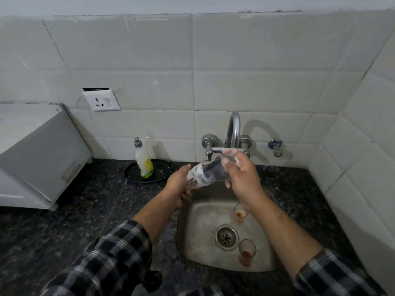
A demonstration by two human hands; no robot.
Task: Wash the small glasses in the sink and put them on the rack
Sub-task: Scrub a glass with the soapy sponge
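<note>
A small soapy glass (197,176) is held in the middle of the frame, above the back edge of the sink (192,212), and it is tipped on its side. It is held by the left hand (178,189), whose grip is closed, with the fingers curled round the lower end of the glass. A dark scrub pad (213,170) is pressed on the upper end of the glass. The pad is held by the right hand (241,178), and that grip is closed too, with the fingers bent round the pad. Two more little glasses are seen standing in the sink at the lower right of the frame. The far glass (240,213) is partly hidden by the right wrist, and the near glass (247,252) is just beside the drain (226,237). Orange-brown stuff is seen at the bottom of both. A shiny tap (234,129) is seen above the hands. Left of the hands, a soap bottle (144,161) is stood on a black plate (132,174) on the dark tabletop (85,199).
</note>
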